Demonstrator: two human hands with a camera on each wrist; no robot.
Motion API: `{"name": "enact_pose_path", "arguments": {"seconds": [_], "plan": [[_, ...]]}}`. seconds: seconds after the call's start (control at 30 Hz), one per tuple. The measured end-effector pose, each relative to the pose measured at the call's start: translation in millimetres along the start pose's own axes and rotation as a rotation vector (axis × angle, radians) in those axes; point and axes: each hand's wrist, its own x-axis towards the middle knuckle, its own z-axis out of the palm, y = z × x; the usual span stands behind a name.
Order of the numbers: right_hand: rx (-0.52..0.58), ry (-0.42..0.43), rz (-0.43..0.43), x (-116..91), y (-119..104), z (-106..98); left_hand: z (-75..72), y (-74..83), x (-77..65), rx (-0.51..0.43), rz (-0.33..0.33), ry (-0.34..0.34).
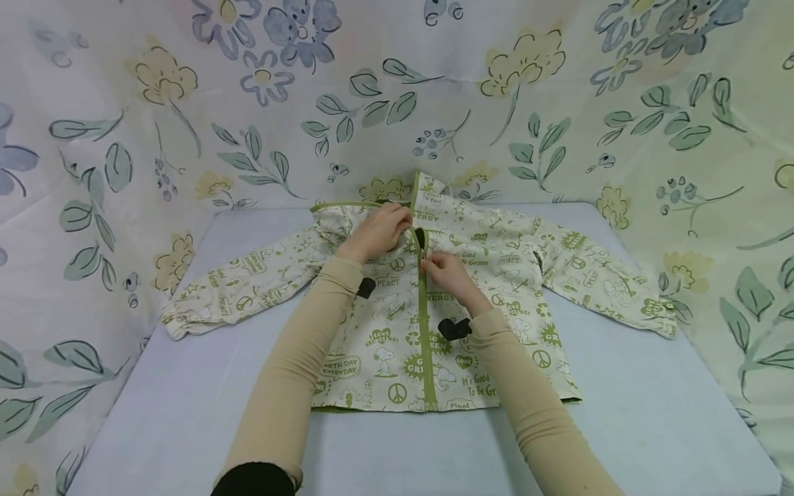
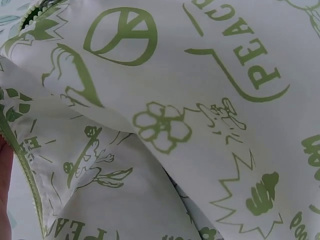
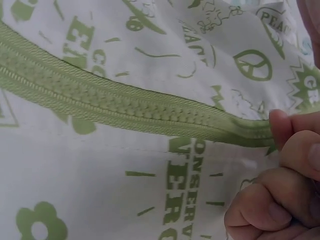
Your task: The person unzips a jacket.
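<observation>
A white jacket with green printed words, peace signs and cartoon figures lies front up, both sleeves spread outward. Its green zipper is joined from the hem to near the chest and parts above that. My right hand pinches the zipper at the top of the joined part; the slider is hidden by the fingers. In the right wrist view, curled fingers sit at the end of the zipper tape. My left hand grips the jacket's front edge just below the collar. Only a sliver of it shows in the left wrist view.
Under the jacket is a pale table. A floral cloth hangs behind it and along both sides. The left sleeve and right sleeve reach toward the table's side edges.
</observation>
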Motion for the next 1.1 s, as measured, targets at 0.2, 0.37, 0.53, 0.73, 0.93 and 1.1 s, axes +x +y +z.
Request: {"name": "enact_pose_path", "arguments": {"seconds": [0.2, 0.37, 0.53, 0.73, 0.93, 1.1], "plan": [[0.012, -0.027, 0.009, -1.4, 3.6, 2.0, -2.3, -1.3, -0.9, 0.003, 0.004, 0.014], [0.004, -0.034, -0.012, -2.4, 4.6, 2.6, -3.6, -2.2, -0.9, 0.002, 0.008, 0.025], [0.006, -0.063, -0.022, -4.5, 4.9, 0.0, -4.8, -3.7, -0.7, 0.004, 0.005, 0.015], [-0.003, -0.116, 0.036, -6.7, 5.9, -1.5, -9.0, -2.3, -1.4, -0.013, -0.018, -0.011], [0.0, -0.153, 0.038, -8.8, 10.9, -0.9, -8.6, -2.8, -0.6, -0.015, -0.013, -0.006], [-0.012, -0.168, 0.027, -10.2, 15.6, 0.0, -7.7, -4.0, -0.8, -0.023, -0.014, 0.015]]}}
